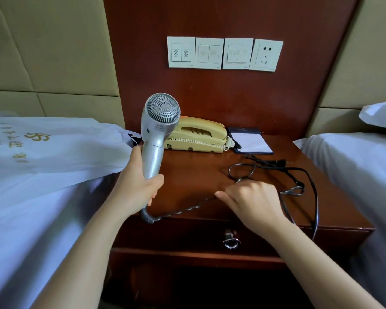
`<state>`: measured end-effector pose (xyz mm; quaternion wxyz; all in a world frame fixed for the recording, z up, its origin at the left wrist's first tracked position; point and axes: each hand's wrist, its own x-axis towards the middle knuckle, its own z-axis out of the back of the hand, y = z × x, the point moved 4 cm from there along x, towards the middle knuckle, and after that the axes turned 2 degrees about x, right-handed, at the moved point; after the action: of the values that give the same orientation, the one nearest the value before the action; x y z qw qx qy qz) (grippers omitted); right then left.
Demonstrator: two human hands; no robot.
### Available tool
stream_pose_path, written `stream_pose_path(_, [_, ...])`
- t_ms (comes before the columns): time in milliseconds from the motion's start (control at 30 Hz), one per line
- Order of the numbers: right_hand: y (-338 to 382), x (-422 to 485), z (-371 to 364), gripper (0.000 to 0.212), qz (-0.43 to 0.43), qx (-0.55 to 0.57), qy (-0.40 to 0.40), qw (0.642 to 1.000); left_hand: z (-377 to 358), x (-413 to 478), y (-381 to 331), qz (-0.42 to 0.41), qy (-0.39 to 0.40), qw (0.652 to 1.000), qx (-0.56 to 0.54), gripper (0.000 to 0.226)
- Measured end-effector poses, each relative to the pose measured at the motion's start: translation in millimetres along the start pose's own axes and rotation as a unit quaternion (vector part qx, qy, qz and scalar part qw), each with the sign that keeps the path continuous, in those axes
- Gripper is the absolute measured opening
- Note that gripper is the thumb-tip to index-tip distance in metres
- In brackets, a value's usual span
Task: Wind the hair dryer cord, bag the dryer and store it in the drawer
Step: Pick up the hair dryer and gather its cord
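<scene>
My left hand [135, 186] grips the handle of a silver hair dryer [157, 121], held upright above the nightstand's left edge with its rear grille facing me. Its black cord [299, 188] runs from the handle's base along the nightstand [194, 175] top to my right hand [254, 199], which is closed over the cord. Past that hand the cord lies in loose loops, one strand hanging over the front right edge. A white bag with gold print [49, 148] lies on the left bed. Below, the drawer with a metal ring pull [231, 241] is closed.
A yellow telephone [198, 134] and a notepad in a dark holder [252, 142] sit at the back of the nightstand. Switch plates and a socket [266, 55] are on the wood panel above. White beds flank both sides.
</scene>
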<state>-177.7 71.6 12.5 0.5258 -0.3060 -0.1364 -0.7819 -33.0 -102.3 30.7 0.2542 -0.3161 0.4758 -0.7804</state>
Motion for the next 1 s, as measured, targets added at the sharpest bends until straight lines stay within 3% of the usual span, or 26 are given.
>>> stream_pose_path(100, [7.7, -3.7, -8.6, 0.046, 0.008, -0.017, 0.032, 0.999, -0.7, -4.8, 3.1, 0.021, -0.006, 0.998, -0.064, 0.032])
stream_pose_path(200, [14.6, -5.7, -11.7, 0.007, 0.048, 0.01, 0.021, 0.999, 4.8, -2.0, 1.0, 0.026, -0.059, 0.992, -0.105, 0.029])
stream_pose_path(300, [24.3, -5.6, -16.4, 0.049, 0.09, 0.068, 0.035, 0.993, 8.2, 2.4, -3.9, 0.025, -0.096, 0.985, -0.138, 0.027])
stream_pose_path(333, [27.0, -4.9, -17.3, 0.051, 0.099, 0.057, 0.03, 0.993, 7.9, 2.9, -4.9, 0.026, -0.102, 0.984, -0.147, 0.026])
stream_pose_path(433, [39.3, -7.4, -9.0, 0.041, 0.092, 0.027, -0.023, 0.995, 1.8, 2.6, -5.3, 0.034, -0.112, 0.979, -0.169, 0.024])
stream_pose_path(533, [61.4, -14.8, -1.4, 0.044, 0.082, 0.042, -0.046, 0.995, -7.9, 2.1, -3.4, 0.045, -0.128, 0.972, -0.192, 0.024])
stream_pose_path(900, [89.1, -22.3, -24.3, 0.051, 0.116, 0.017, 0.061, 0.991, -13.0, -2.7, -2.7, 0.095, -0.141, 0.933, -0.317, 0.019])
stream_pose_path(1000, [87.5, -14.2, -25.0, 0.043, 0.118, 0.053, 0.029, 0.991, -9.9, -2.6, -1.8, 0.11, -0.174, 0.909, -0.361, 0.015])
